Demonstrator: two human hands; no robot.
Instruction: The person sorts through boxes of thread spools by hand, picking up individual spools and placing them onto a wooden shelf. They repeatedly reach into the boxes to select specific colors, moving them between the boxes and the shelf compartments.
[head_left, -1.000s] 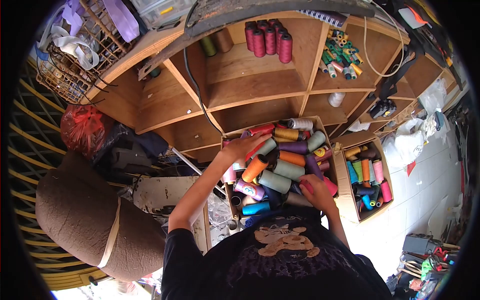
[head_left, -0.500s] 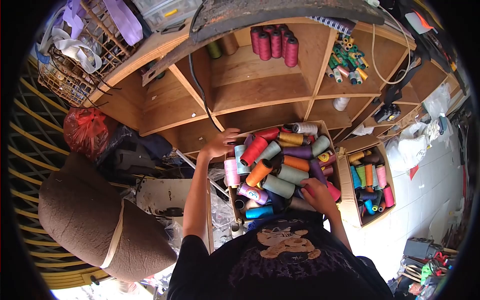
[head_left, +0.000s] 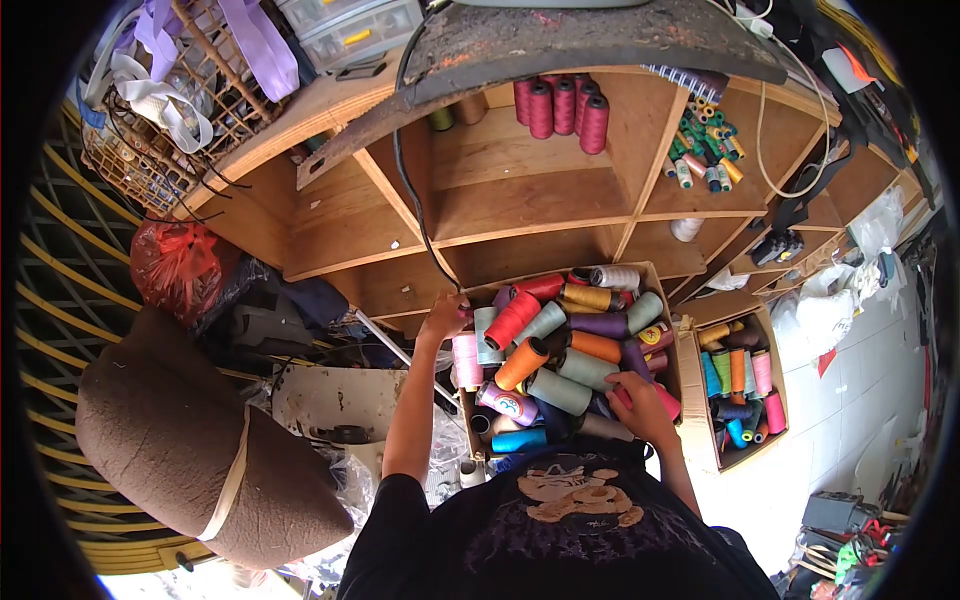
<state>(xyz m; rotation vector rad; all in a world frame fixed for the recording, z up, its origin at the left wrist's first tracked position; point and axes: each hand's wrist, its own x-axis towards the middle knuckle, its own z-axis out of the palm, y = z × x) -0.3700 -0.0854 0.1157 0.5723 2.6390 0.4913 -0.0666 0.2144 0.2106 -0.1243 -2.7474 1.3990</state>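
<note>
A cardboard box [head_left: 654, 278] in front of me is heaped with thread spools in many colours, among them a red spool [head_left: 512, 320], an orange spool [head_left: 522, 363] and a grey-green spool [head_left: 559, 391]. My left hand [head_left: 443, 318] is at the box's far left corner, its fingers curled round something small and dark that is mostly hidden. Just below it stands a pink spool [head_left: 466, 360]. At the near right side of the heap, my right hand [head_left: 648, 410] is closed on a reddish-pink spool [head_left: 622, 397], which its fingers partly cover.
A second, smaller box [head_left: 707, 330] of spools stands to the right. Behind is a wooden shelf [head_left: 530, 222] holding dark pink spools [head_left: 565, 108] and small green and yellow spools [head_left: 712, 140]. A black cable [head_left: 402, 165] hangs down. A brown padded form [head_left: 200, 440] is at left.
The view has shifted slightly, so the shelf and boxes appear lower. My left hand's fingers have drawn in at the box corner. My right hand stays on the reddish-pink spool.
</note>
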